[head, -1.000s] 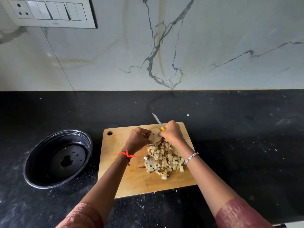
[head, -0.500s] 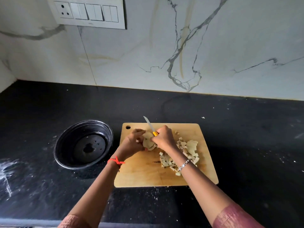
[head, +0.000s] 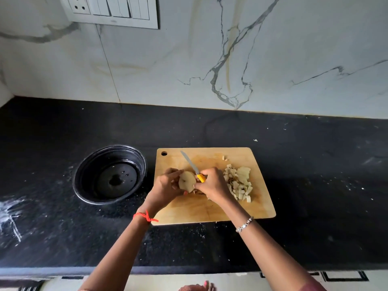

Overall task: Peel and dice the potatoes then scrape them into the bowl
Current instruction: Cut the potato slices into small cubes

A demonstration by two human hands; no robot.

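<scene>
Black bowl [head: 95, 164] on the dark stone counter [head: 315, 164], just left of the wooden cutting board [head: 210, 208]. Its inside shows only a glossy dark patch and a few pale specks on the bottom. Over the board's middle, the left hand [head: 165, 189] curls its fingers round a pale potato [head: 186, 181]. The right hand [head: 212, 185] meets the potato from the other side, gripping a yellow-handled knife [head: 192, 165] whose blade points away, toward the board's far left corner. Diced potato pieces [head: 239, 183] lie heaped on the board's right half, just beside the right hand — larger slabs on top, small cubes below. One stray bit [head: 225, 158] sits near the far edge.
</scene>
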